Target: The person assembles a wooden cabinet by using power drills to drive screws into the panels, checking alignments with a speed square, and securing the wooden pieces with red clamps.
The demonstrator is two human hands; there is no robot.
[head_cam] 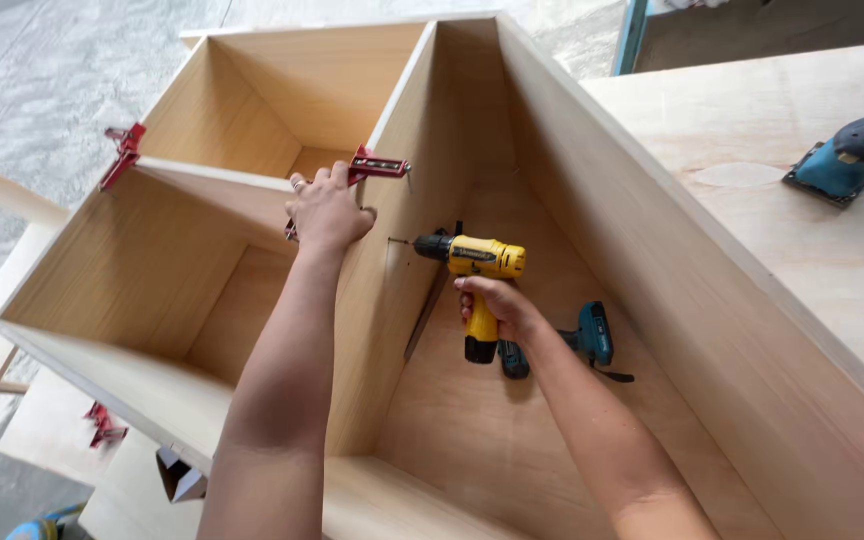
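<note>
My right hand (pixel 497 303) grips the handle of a yellow and black cordless drill (pixel 472 262), whose bit points left against the upright divider panel (pixel 397 290) of a plywood cabinet (pixel 602 200). My left hand (pixel 327 210) presses on the top edge of that divider where a shelf panel (pixel 217 185) meets it, next to a red corner clamp (pixel 377 165). A second red corner clamp (pixel 124 150) holds the shelf's far left end.
A teal cordless drill (pixel 572 342) lies inside the cabinet under my right forearm. A blue sander (pixel 847 160) rests on a plywood sheet (pixel 782 230) at right. Another red clamp (pixel 104 425) lies on boards at lower left, over grey concrete floor (pixel 32 80).
</note>
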